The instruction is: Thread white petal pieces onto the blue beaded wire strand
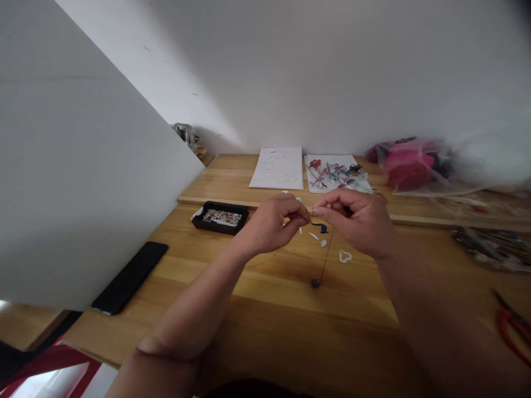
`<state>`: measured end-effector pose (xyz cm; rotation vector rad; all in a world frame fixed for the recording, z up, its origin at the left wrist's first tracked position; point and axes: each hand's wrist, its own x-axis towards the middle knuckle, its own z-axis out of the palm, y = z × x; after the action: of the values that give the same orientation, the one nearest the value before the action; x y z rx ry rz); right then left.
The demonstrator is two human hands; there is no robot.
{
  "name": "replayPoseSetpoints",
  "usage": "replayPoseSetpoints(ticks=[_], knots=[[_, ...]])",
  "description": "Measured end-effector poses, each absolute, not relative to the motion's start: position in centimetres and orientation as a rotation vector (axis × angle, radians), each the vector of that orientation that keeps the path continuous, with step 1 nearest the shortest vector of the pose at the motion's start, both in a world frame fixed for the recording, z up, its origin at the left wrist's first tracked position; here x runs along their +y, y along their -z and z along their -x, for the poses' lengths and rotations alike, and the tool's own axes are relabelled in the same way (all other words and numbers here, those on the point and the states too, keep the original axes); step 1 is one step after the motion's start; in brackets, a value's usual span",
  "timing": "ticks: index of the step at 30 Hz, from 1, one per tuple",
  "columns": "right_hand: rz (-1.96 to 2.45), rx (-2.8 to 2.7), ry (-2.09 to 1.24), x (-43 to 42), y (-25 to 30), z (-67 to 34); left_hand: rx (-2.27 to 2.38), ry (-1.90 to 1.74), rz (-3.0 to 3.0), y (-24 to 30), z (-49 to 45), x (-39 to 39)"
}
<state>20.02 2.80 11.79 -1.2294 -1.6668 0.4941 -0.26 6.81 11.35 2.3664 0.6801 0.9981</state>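
Observation:
My left hand (279, 222) is closed in a pinch, with a small dark blue curved piece (322, 228) sticking out from its fingertips by a thin stem. Close beside it, my right hand (355, 218) pinches what looks like the end of a thin brown thread (327, 257). That thread runs down from under the right hand to a small dark spool (315, 283) on the wooden table (274, 293). White cut-out pieces lie below the hands, among them a small oval (324, 243) and a heart-like outline (345, 256).
To the left are a black tray (219, 224) of small beads and a black phone-like slab (130, 277). White sheets (279, 171) and colourful flower-like ornaments (332, 174) lie at the back. Plastic bags (415, 166) and red-handled scissors (512, 326) are at right.

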Motion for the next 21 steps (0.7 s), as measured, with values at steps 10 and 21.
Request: replayPoseSetpoints(ticks=[10,21], knots=[[1.119,-1.197,-1.23,5.3,-9.2,-19.8,0.767,-1.167,-2.051,-11.3,0.0,7.3],[1.234,-1.538,-0.929,3.1,-8.3,-16.8,1.03,-1.46,-2.246,-9.5,-0.1,8.7]])
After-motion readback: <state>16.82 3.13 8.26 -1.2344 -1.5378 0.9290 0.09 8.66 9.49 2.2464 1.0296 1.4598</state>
